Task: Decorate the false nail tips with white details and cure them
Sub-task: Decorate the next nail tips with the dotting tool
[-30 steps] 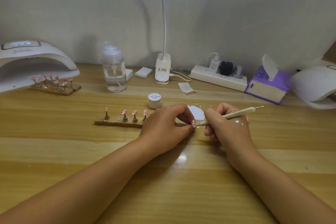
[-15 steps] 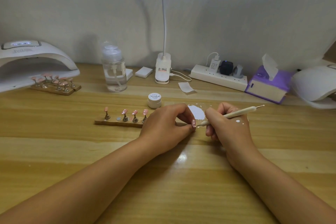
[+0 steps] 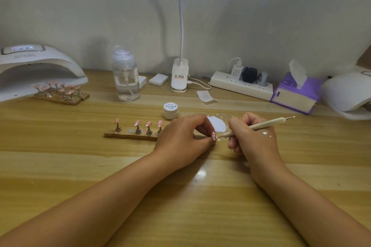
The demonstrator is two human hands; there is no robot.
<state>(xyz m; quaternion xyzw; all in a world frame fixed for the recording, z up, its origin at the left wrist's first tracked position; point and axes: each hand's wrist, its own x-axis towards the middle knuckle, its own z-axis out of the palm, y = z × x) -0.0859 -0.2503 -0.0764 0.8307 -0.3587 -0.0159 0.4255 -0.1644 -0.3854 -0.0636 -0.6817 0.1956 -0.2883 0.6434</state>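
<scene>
Hardly anything has shifted: the left hand (image 3: pixel 180 136) still pinches the pink nail tip (image 3: pixel 214 136) near the middle of the worktop (image 3: pixel 60 166). The right hand (image 3: pixel 255 142) grips the dotting pen (image 3: pixel 265 124), its point at that tip.

Nail stand (image 3: pixel 130 136) centre-left on table (image 3: pixel 200 196), jar (image 3: pixel 170 110) behind its right end. Left hand (image 3: pixel 182 136) w/ nail tip (image 3: pixel 214 136) covers that end, right hand (image 3: pixel 253 138) w/ dotting tool (image 3: pixel 267 123) just right. Back left: curing lamp (image 3: pixel 36 70), 2nd stand (image 3: pixel 60 95) at its mouth. Back right: power strip (image 3: pixel 241 86), tissue box (image 3: pixel 295 96).
</scene>
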